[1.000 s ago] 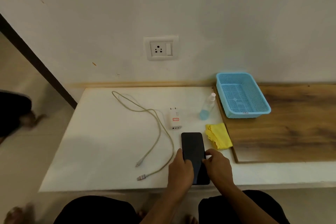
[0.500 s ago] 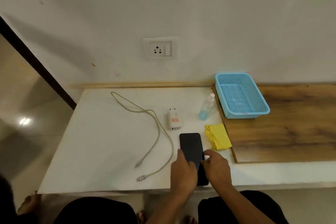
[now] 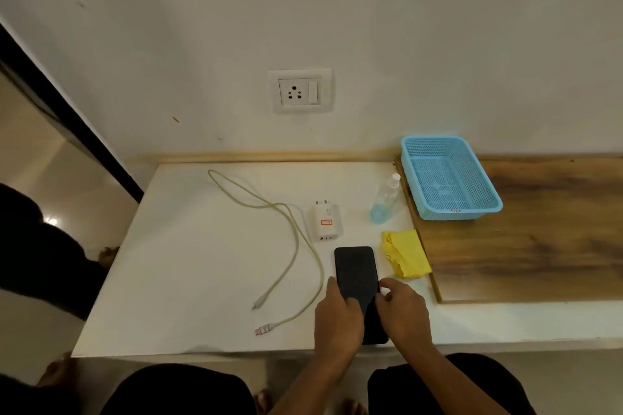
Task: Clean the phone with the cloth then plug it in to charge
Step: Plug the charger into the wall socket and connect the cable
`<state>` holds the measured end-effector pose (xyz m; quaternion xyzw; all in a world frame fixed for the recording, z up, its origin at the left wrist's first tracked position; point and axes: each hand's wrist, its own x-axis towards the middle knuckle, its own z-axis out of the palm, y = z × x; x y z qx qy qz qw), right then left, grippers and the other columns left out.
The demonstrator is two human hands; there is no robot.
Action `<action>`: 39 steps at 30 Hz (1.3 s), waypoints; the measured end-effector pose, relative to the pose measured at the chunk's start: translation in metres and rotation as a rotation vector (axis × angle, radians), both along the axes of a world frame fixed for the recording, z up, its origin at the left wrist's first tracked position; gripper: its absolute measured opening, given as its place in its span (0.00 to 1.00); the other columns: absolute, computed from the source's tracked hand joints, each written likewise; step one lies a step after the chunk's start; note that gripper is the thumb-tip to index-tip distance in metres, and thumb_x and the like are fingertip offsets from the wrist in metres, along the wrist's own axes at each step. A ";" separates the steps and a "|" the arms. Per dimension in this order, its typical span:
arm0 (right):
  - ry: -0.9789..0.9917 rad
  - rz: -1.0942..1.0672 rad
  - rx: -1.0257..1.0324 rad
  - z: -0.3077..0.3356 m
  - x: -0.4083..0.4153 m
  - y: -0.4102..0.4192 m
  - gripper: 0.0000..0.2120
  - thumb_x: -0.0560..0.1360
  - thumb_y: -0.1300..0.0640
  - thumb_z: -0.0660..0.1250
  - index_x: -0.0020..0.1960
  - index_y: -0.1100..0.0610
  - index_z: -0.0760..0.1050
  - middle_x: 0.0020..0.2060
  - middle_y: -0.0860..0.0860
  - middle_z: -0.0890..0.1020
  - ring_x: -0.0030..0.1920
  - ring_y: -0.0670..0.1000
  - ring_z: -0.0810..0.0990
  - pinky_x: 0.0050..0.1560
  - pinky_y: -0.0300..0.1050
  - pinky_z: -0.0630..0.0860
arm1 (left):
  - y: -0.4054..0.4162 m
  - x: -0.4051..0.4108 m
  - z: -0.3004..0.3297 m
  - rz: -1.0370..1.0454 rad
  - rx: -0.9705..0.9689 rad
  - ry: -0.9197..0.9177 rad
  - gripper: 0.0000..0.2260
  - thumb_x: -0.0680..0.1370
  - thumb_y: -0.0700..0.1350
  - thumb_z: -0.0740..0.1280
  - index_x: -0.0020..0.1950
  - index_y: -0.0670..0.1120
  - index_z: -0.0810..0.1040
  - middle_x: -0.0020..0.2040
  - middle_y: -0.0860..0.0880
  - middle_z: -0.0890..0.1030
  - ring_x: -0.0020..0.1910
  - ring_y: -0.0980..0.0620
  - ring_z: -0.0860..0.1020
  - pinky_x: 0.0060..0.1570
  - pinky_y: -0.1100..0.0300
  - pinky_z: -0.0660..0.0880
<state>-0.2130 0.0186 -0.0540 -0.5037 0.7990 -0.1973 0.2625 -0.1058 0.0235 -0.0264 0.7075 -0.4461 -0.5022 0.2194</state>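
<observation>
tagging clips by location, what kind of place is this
Probably a room in a home: a low white table against a plain wall with a wall socket, a tiled floor, and a blue plastic basket on a wooden board.

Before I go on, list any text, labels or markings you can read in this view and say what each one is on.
No text here can be read.
Charger adapter: a small red-bordered label, print too small to read.
Blue basket: a dark mark on the near rim, too blurred to read.
Cable: a reddish tag near the plug end, no legible text.
Phone: dark, showing nothing.
Wall socket: no visible lettering.
</observation>
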 end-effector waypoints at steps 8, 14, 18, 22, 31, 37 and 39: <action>-0.011 -0.018 -0.008 0.002 0.001 0.000 0.08 0.74 0.60 0.63 0.50 0.60 0.78 0.34 0.51 0.78 0.36 0.51 0.76 0.37 0.42 0.71 | 0.001 0.001 0.003 0.020 -0.014 0.061 0.14 0.77 0.38 0.56 0.61 0.48 0.71 0.54 0.53 0.75 0.53 0.52 0.77 0.46 0.66 0.70; 0.064 -0.041 -0.091 0.012 0.006 0.001 0.12 0.75 0.57 0.63 0.58 0.56 0.76 0.48 0.54 0.81 0.44 0.51 0.77 0.43 0.40 0.70 | -0.001 0.013 0.008 0.033 -0.018 0.022 0.23 0.80 0.42 0.58 0.75 0.48 0.61 0.72 0.48 0.69 0.69 0.50 0.69 0.64 0.59 0.67; 0.094 0.032 -0.232 0.029 0.018 -0.018 0.09 0.75 0.58 0.64 0.54 0.57 0.77 0.46 0.54 0.81 0.43 0.51 0.78 0.41 0.40 0.72 | -0.011 0.034 0.013 0.074 -0.086 0.007 0.20 0.80 0.41 0.58 0.72 0.49 0.67 0.71 0.48 0.70 0.68 0.50 0.70 0.66 0.56 0.67; 0.100 0.108 -0.205 0.041 0.033 -0.057 0.15 0.75 0.55 0.62 0.60 0.57 0.74 0.50 0.55 0.81 0.51 0.54 0.79 0.49 0.47 0.76 | -0.023 0.055 0.019 0.153 -0.129 0.035 0.17 0.79 0.40 0.58 0.68 0.50 0.72 0.68 0.49 0.73 0.59 0.55 0.72 0.51 0.68 0.70; 0.407 0.223 0.019 0.028 0.067 -0.123 0.21 0.74 0.42 0.58 0.53 0.59 0.73 0.50 0.55 0.80 0.51 0.57 0.78 0.52 0.50 0.72 | -0.036 0.070 0.025 0.267 -0.119 0.129 0.16 0.79 0.40 0.57 0.63 0.51 0.75 0.65 0.52 0.75 0.61 0.50 0.75 0.66 0.49 0.71; 0.473 0.230 0.092 0.007 0.076 -0.135 0.22 0.73 0.39 0.59 0.52 0.57 0.73 0.50 0.53 0.81 0.52 0.56 0.78 0.52 0.49 0.70 | -0.042 0.075 0.025 0.314 -0.122 0.170 0.15 0.79 0.40 0.57 0.63 0.51 0.75 0.63 0.53 0.76 0.60 0.49 0.77 0.64 0.49 0.73; 0.478 0.227 0.093 0.002 0.078 -0.136 0.19 0.72 0.41 0.59 0.50 0.57 0.73 0.48 0.53 0.81 0.50 0.55 0.78 0.51 0.49 0.69 | -0.046 0.077 0.026 0.327 -0.119 0.176 0.15 0.79 0.41 0.57 0.62 0.52 0.76 0.63 0.53 0.76 0.60 0.49 0.77 0.64 0.49 0.73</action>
